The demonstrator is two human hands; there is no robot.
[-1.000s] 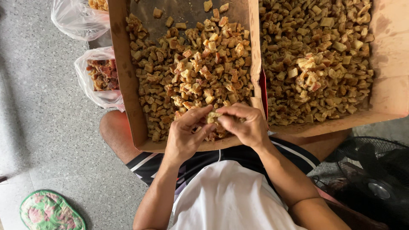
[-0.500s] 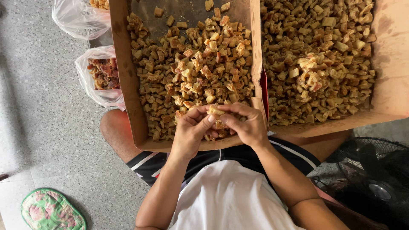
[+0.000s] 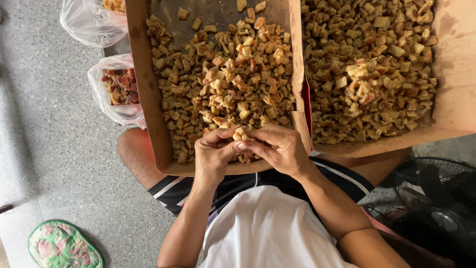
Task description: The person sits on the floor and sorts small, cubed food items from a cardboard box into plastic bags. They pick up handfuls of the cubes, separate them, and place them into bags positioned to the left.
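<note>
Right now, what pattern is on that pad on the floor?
The pad is green-edged with a pink floral print, seen in the head view.

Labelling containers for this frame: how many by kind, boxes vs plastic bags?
Cardboard boxes of cut pieces: 2, the left box and the right box
Clear plastic bags: 2, the upper bag and the lower bag
Total: 4

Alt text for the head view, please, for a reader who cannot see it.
Both hands, left hand and right hand, pinch one small tan chunk over a cardboard box of similar chunks; a second full box sits alongside.
</note>
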